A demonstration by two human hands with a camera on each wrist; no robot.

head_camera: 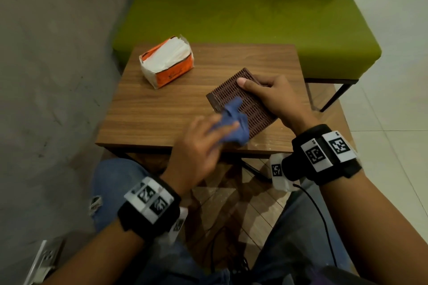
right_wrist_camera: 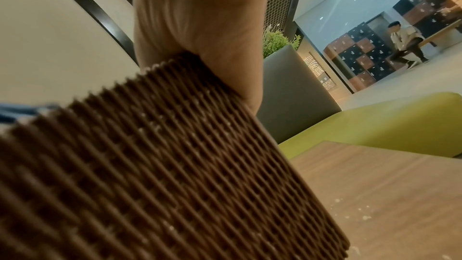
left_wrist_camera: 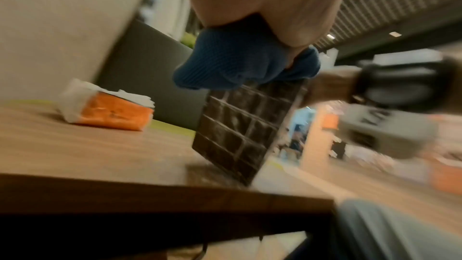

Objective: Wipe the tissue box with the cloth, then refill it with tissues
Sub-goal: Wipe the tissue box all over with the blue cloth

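The brown ribbed tissue box (head_camera: pixel 240 102) stands tilted near the table's (head_camera: pixel 162 109) front edge, at about five o'clock from the table's middle. Your right hand (head_camera: pixel 271 97) grips its far end, thumb on top. Your left hand (head_camera: pixel 199 146) clutches the blue cloth (head_camera: pixel 234 120) against the box's near end. The orange tissue pack (head_camera: pixel 166 62) lies at ten o'clock, well apart.
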